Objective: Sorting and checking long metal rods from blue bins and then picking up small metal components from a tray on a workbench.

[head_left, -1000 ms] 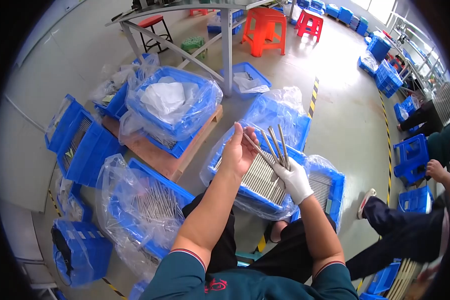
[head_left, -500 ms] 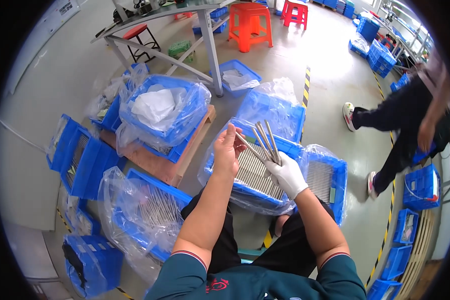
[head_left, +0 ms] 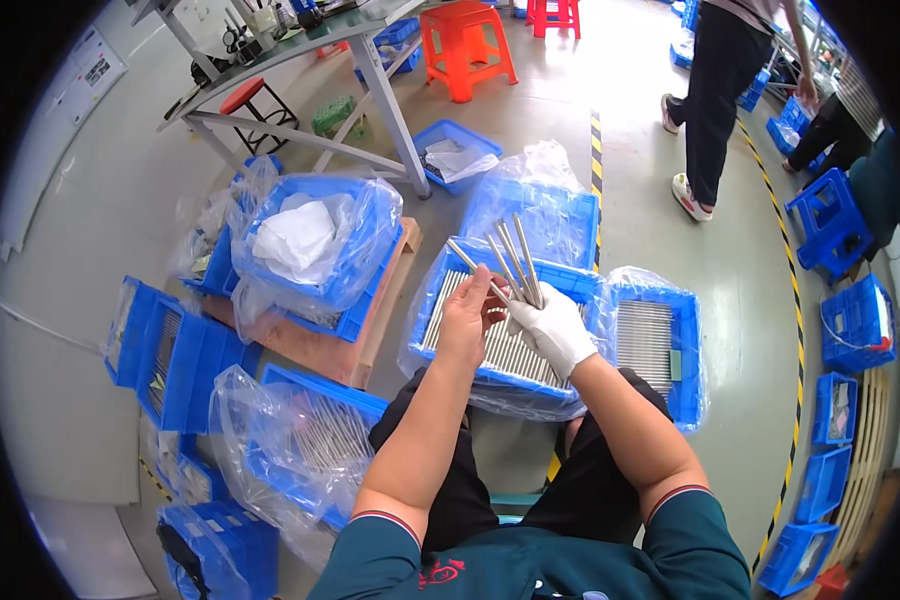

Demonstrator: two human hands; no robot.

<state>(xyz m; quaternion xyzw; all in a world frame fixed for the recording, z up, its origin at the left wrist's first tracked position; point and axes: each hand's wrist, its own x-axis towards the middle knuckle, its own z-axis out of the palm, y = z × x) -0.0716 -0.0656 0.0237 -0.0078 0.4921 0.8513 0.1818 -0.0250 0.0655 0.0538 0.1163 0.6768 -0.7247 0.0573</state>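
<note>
My bare left hand (head_left: 465, 322) is closed on one slim metal rod (head_left: 459, 251) that leans up to the left, its lower end near my right fingers. In a white glove, my right hand (head_left: 555, 330) grips a small bunch of similar metal rods (head_left: 515, 250), fanned with their upper ends pointing away from me. Both hands meet over a blue crate (head_left: 448, 252) lined with clear plastic. Rows of metal rods (head_left: 515, 358) lie side by side in that crate, partly hidden under my hands and forearms.
Right of it stands another blue crate (head_left: 685, 395) of rods; a plastic-draped crate (head_left: 570, 215) is behind. At left are a bagged rod crate (head_left: 270, 470) and a wooden pallet (head_left: 370, 350) bearing crates. A table (head_left: 395, 110) and an orange stool (head_left: 460, 50) stand farther off. A person (head_left: 720, 100) walks at right.
My left hand has slid down the single rod, closer to my right hand. The view has shifted slightly. The person at right has walked farther away, and another person shows at the right edge.
</note>
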